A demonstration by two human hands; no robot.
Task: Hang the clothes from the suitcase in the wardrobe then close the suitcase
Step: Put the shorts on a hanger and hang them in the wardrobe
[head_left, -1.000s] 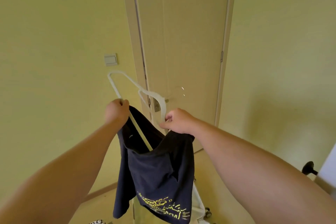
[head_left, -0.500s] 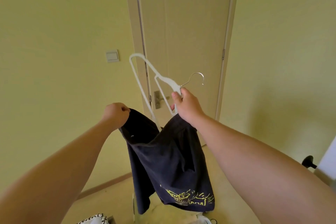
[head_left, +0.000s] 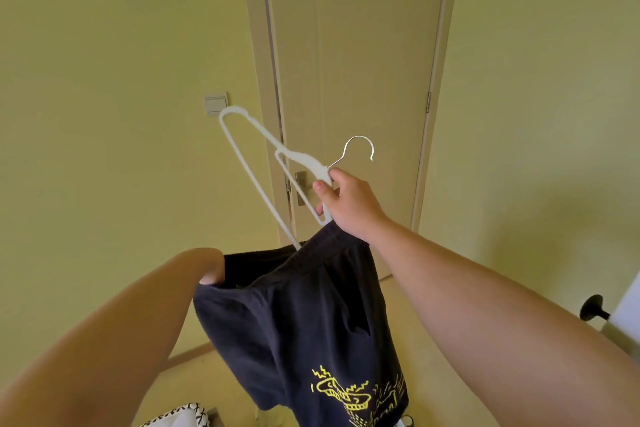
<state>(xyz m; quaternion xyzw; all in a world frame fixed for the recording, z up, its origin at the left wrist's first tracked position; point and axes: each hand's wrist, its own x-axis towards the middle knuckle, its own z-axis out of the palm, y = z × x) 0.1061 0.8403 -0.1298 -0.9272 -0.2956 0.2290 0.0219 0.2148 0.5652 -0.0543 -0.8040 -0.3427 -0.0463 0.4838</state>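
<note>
The dark navy fabric garment with a yellow print, seemingly shorts with an elastic waistband, hangs in the air in the near middle of the view, its waistband stretched between the two hands and its printed hem drooping low. It looks light, soft and limp, so it should sag and slide wherever it is not held; the ribbed waistband is the sensible place to take it, since it is the firmest edge. The white plastic hanger with a thin metal hook looks stiff and light, and is best held at its neck just under the hook. The right hand does that: arm stretched forward and raised, fingers and thumb curled tightly round the neck, the hanger tilted up to the left with its lower end dipping into the waistband opening. The left hand is lower and nearer, wrist bent down into the left edge of the waistband; its fingers are buried in cloth, so I cannot tell how they grip. A pale closed door stands far behind.
</note>
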